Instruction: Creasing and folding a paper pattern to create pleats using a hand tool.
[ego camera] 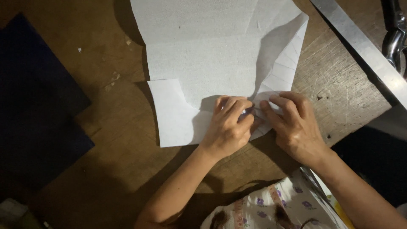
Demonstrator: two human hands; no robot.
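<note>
Bare forearms, no sleeves; left hand (pixel 227 129) and right hand (pixel 294 125) ringless (white garment with purple flowers at 6 o'clock).

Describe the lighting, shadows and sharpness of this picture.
Head view: dim, warm light, brightest on the white paper; both hands and forearms throw broad dark shadows onto the wooden table; the dark cloth at left loses nearly all detail; the metal ruler gleams faintly; focus is soft overall, the bottom edge blurred.

Dim, warm light falls brightest on the paper (pixel 212 46); corners sink into near black, perhaps vignetting, and shadows stay soft.
</note>
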